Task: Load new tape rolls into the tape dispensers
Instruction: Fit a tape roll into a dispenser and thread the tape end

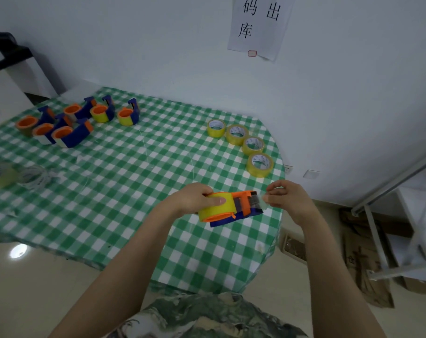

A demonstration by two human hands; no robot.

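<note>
Dispenser [241,208], orange + blue, is held over the near right part of the table [124,167], w/ a yellow tape roll [215,206] seated on its hub. L hand [192,198] grips it at the roll end: thumb lies flat across the roll's outer face, the other fingers curl round the far side. R hand [288,198] sits just right of the cutter end, thumb + forefinger pinching the clear tape end [265,198]; remaining fingers loosely curled.

Far right on the checked cloth: four spare rolls [237,134] in a row, lying flat, well apart from the hands. Far left: a cluster of loaded dispensers [68,123]. Left edge: blurred clear rolls [34,178], can't tell more. Paper sign [258,25] on the wall, cardboard [368,264] on the floor at right. Nothing btwn hands + dispenser.
</note>
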